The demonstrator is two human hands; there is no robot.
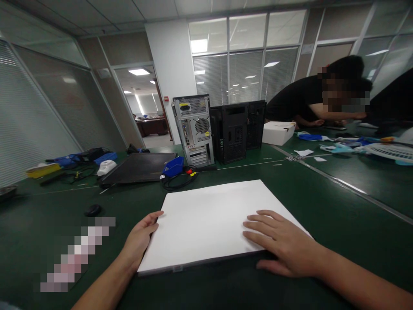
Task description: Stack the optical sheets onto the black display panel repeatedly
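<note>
A flat white rectangular panel (pixel 206 224) with a thin dark edge lies in front of me on the green table. My left hand (pixel 143 234) grips its left edge, thumb and fingers closed around the side. On the panel's right part, my right hand (pixel 279 245) rests with its fingers spread and flat on the white surface. The thumb of that hand sits by the near edge. What lies beneath the panel is hidden.
Computer cases (pixel 196 129) stand behind the panel, with a cable coil (pixel 177 183) and a blue bin (pixel 173 166) before them. A dark flat screen (pixel 138 168) lies left. A white box (pixel 279 132) stands right, near a bent-over person (pixel 297 94). A black mouse-like object (pixel 93 210) lies left.
</note>
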